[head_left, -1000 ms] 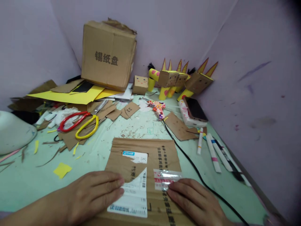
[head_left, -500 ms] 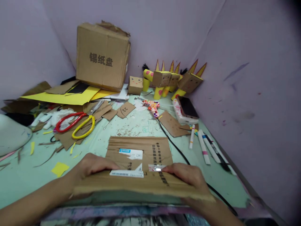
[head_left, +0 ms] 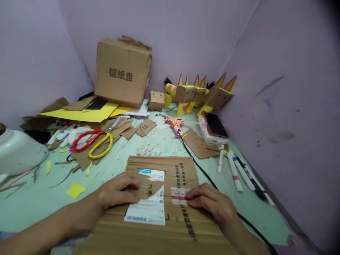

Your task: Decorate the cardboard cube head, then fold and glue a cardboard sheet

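A brown cardboard sheet (head_left: pixel 143 237) with black printing lies close in front of me and runs out of the bottom of the view. My left hand (head_left: pixel 117 191) rests on its left side, fingers extended, beside a torn white shipping label (head_left: pixel 146 211). On the right side my right hand (head_left: pixel 212 202) touches the cardboard with bent, parted fingers. Its fingertips are at the end of a strip of clear tape with red marks (head_left: pixel 176 196). A slight crease crosses the sheet near the fingers. Neither hand lifts anything clear of the table.
Scissors with red and yellow handles (head_left: pixel 99 141) lie left among cardboard scraps (head_left: pixel 145 127). A patterned glue gun (head_left: pixel 175 124) and its black cord lie beyond the sheet. Markers (head_left: pixel 236 173) and a phone (head_left: pixel 215 124) are right. Cardboard animal figures (head_left: pixel 186 94) and a large box (head_left: pixel 122 72) stand behind.
The cardboard's near part, earlier bent away at the front edge, now lies flatter and more of the label shows. Both hands shifted from gripping the sides to resting on top. The view tilted slightly.
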The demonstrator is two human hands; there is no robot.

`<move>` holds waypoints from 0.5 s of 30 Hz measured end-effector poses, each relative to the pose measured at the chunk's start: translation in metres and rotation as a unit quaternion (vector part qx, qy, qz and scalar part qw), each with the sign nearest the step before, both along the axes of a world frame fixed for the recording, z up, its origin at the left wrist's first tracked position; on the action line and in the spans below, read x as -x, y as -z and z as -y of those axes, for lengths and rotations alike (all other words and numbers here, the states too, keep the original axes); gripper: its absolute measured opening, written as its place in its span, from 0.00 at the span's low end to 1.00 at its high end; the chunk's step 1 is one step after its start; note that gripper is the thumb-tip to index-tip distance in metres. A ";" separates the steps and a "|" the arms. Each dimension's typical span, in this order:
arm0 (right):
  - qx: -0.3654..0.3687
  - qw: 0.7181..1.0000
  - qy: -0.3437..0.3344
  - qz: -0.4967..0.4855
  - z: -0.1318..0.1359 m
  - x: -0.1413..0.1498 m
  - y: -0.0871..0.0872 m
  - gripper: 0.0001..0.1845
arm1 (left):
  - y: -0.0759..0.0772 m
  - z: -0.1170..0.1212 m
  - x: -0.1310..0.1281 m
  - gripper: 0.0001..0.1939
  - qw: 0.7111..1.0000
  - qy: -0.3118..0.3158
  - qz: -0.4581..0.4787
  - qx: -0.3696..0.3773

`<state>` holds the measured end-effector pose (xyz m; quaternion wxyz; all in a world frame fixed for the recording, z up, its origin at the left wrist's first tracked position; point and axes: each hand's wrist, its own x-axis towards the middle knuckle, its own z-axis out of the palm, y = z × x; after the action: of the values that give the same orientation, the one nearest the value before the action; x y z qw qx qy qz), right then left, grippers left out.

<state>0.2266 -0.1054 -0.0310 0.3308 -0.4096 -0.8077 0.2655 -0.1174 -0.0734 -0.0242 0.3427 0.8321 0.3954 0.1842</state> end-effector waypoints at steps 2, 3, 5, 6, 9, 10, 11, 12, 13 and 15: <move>-0.018 1.000 0.007 0.003 -0.001 0.003 0.005 0.13 | 0.002 0.008 0.004 0.16 0.997 0.027 -0.012 -0.077; -0.023 1.000 0.011 0.009 0.000 0.006 0.006 0.14 | 0.003 0.013 0.006 0.19 0.992 0.054 -0.010 -0.116; -0.023 0.999 0.020 0.025 0.004 0.009 0.006 0.12 | 0.003 0.021 0.009 0.23 0.978 0.098 -0.013 -0.183; -0.020 0.999 0.024 0.032 0.007 0.010 0.006 0.12 | 0.004 0.024 0.010 0.24 0.972 0.109 -0.017 -0.208; 0.012 0.997 0.044 0.055 0.013 0.010 0.003 0.12 | 0.004 0.026 0.007 0.25 0.972 0.095 -0.012 -0.215; 0.035 0.996 0.057 0.065 0.014 0.010 0.002 0.12 | 0.003 0.024 0.005 0.24 0.976 0.082 -0.006 -0.199; 0.064 0.993 0.073 0.074 0.013 0.010 0.002 0.12 | 0.003 0.022 0.003 0.23 0.982 0.065 -0.004 -0.177; 0.098 0.988 0.092 0.079 0.010 0.010 0.003 0.13 | 0.002 0.019 0.000 0.20 0.988 0.046 -0.004 -0.150; 0.132 0.982 0.111 0.081 0.005 0.010 0.004 0.14 | 0.000 0.016 -0.003 0.18 0.992 0.025 -0.006 -0.120; 0.201 0.963 0.156 0.086 -0.006 0.011 0.006 0.13 | -0.003 0.009 -0.008 0.16 0.998 -0.018 -0.005 -0.063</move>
<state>0.2156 -0.0991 -0.0368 0.2084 -0.6098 -0.6891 0.3316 -0.1096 -0.0820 -0.0215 0.2842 0.8457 0.3996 0.2106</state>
